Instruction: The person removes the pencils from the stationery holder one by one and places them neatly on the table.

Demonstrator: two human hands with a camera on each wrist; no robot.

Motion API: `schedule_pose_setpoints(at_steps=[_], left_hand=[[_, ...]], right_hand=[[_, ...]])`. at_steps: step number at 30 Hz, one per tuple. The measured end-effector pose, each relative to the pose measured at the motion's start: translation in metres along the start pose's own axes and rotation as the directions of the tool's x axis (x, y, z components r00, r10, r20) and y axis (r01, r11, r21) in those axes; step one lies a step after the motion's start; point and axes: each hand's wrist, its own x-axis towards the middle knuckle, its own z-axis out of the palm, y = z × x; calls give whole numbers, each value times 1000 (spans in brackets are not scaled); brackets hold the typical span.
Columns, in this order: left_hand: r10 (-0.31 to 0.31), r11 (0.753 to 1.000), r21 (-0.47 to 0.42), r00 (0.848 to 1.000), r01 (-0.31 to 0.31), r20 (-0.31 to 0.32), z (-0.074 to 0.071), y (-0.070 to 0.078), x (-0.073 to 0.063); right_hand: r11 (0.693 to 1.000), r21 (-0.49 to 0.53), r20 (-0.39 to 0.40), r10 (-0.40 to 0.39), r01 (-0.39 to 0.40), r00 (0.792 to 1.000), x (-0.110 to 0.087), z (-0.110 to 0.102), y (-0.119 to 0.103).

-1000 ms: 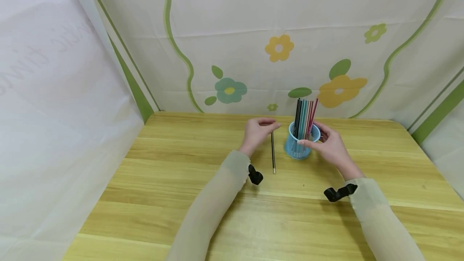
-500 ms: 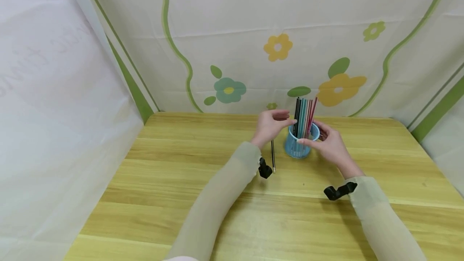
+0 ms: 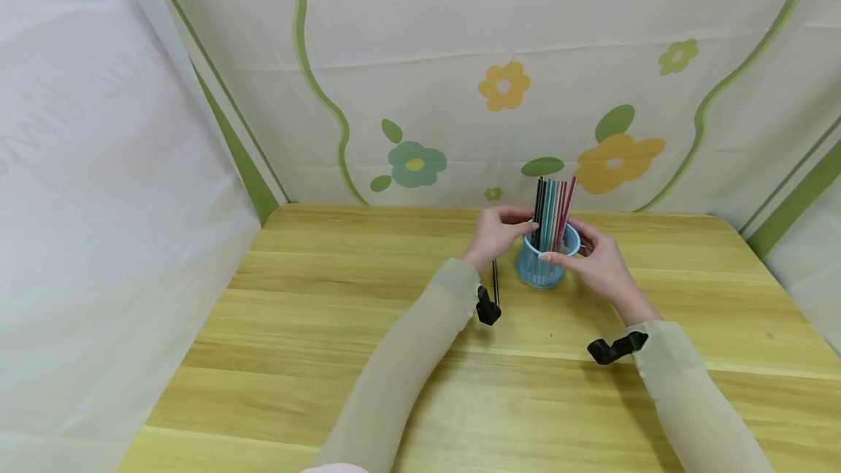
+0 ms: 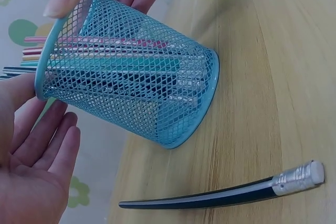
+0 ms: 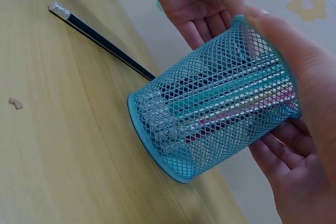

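A blue mesh pencil cup [image 3: 539, 270] stands upright on the table, holding several black, teal, pinkish and red pencils [image 3: 553, 214]. From its right side my right hand [image 3: 594, 268] grips the rim, thumb in front and fingers behind. My left hand [image 3: 496, 232] is at the cup's left side. Its thumb lies right at the rim beside the black pencils, while its other fingers [image 4: 52, 135] extend loosely past the mesh. A black pencil [image 4: 226, 195] with a white eraser lies on the table left of the cup, partly hidden by the left wrist in the head view.
The wooden table [image 3: 296, 341] reaches back to a white cloth backdrop [image 3: 420, 93] printed with flowers. Another white cloth [image 3: 118, 239] hangs along the left. A small brown scrap [image 5: 16, 103] lies on the tabletop. Each sleeve carries a black wrist mount [image 3: 617, 347].
My left hand has moved right, from above the lying pencil to the cup's rim, and lowered slightly. The right hand has kept its grip on the cup.
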Motion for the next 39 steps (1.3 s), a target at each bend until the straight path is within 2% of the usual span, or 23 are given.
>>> schedule_pose_setpoints(at_steps=[16, 22, 32, 39], left_hand=[[13, 1000, -23, 1000, -14, -27, 4, -3, -2], [17, 1000, -3, 999, -17, -31, 6, -2, -1], [19, 999, -32, 999, -21, -46, 7, -2, -1], [-12, 999, -37, 998, 10, -65, 7, 2, -2]], right_hand=[[999, -7, 1, 41, -41, 999, -1, 2, 1], [999, -6, 2, 43, -43, 999, -1, 1, 1], [999, -12, 0, 45, -45, 999, -1, 1, 0], [999, -5, -2, 36, -36, 999, -1, 0, -1]])
